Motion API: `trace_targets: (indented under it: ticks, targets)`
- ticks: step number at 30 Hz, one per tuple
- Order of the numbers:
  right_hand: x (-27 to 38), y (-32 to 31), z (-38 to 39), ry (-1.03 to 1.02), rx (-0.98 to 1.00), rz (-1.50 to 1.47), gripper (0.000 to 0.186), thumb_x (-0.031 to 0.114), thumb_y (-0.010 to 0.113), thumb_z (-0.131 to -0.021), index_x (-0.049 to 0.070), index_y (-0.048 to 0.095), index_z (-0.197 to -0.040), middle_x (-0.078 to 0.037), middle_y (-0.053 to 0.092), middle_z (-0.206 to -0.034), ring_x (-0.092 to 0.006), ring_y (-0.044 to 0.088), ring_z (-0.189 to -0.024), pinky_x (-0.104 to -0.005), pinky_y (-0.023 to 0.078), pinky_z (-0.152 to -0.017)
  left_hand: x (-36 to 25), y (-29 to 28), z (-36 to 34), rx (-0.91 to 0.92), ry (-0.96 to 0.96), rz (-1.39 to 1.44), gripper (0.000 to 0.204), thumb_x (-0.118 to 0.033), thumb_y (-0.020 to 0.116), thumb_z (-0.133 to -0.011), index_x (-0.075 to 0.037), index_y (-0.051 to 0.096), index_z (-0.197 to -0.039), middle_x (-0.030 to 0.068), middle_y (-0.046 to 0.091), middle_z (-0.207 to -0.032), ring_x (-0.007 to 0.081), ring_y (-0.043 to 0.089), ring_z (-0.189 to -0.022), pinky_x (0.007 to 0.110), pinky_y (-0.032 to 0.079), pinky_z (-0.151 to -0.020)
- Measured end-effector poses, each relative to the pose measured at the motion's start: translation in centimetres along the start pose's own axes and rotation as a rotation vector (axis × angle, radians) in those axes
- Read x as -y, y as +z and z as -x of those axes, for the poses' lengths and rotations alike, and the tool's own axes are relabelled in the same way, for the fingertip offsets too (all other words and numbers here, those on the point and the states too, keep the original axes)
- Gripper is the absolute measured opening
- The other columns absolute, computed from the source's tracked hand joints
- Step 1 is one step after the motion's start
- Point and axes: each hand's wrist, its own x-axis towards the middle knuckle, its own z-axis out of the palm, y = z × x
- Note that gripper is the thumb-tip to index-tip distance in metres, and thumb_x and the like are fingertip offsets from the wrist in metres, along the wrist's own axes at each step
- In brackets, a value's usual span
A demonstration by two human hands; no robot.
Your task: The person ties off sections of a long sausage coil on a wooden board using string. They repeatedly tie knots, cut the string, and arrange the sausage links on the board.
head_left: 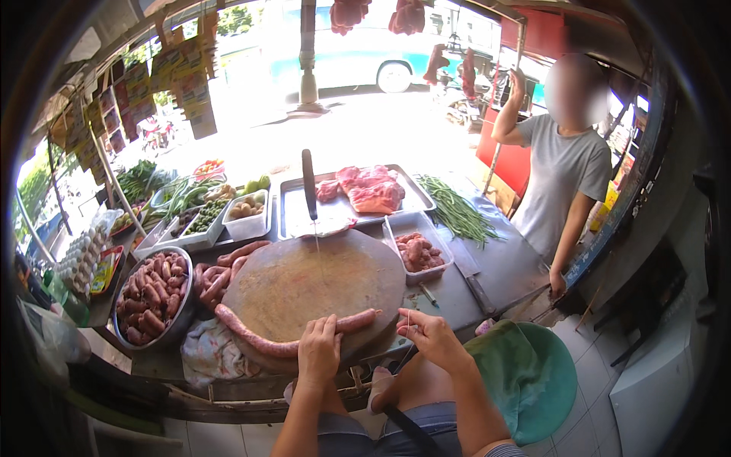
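Note:
A long raw sausage (263, 343) curves along the near edge of the round wooden chopping block (304, 278). My left hand (320, 346) is closed over it, short of its right end. Just right of that end, my right hand (432, 335) pinches a thin pale string (409, 318) between thumb and fingers. A knife (309, 183) with a dark handle stands upright at the block's far edge. More linked sausages (217, 282) lie against the block's left side, and a metal basin (190, 308) full of short sausages stands farther left.
Behind the block are a metal tray (289, 199) of raw meat and a plastic tub (448, 268) of meat pieces. A cleaver (478, 293) and green beans (457, 206) lie to the right. A person (567, 164) stands at right. A green stool (560, 381) is beside me.

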Motion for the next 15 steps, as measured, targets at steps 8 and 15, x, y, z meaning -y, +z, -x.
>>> trace_targets:
  ticks: [8, 15]
  targets:
    - [3.4, -8.5, -1.2, -0.132, -0.257, 0.128, 0.040, 0.012, 0.063, -0.096, -0.007, 0.056, -0.131, -0.019, 0.072, -0.098, -0.0167, 0.070, -0.090, -0.0297, 0.054, -0.079, 0.3, 0.2, 0.0, 0.043, 0.040, -0.025, 0.038, -0.007, 0.065, -0.084, 0.004, 0.060, -0.120, 0.0194, 0.064, -0.112, 0.0370, 0.057, -0.107, 0.044, 0.047, -0.095]
    - [7.5, -13.4, 2.9, -0.124, -0.438, 0.173, 0.043, 0.019, 0.061, -0.100, -0.002, 0.055, -0.137, -0.009, 0.071, -0.104, -0.0051, 0.060, -0.083, -0.0221, 0.051, -0.076, 0.3, 0.1, 0.2, 0.038, 0.031, -0.044, 0.038, -0.007, 0.065, -0.084, 0.004, 0.061, -0.120, 0.0193, 0.064, -0.112, 0.0372, 0.058, -0.106, 0.043, 0.047, -0.094]
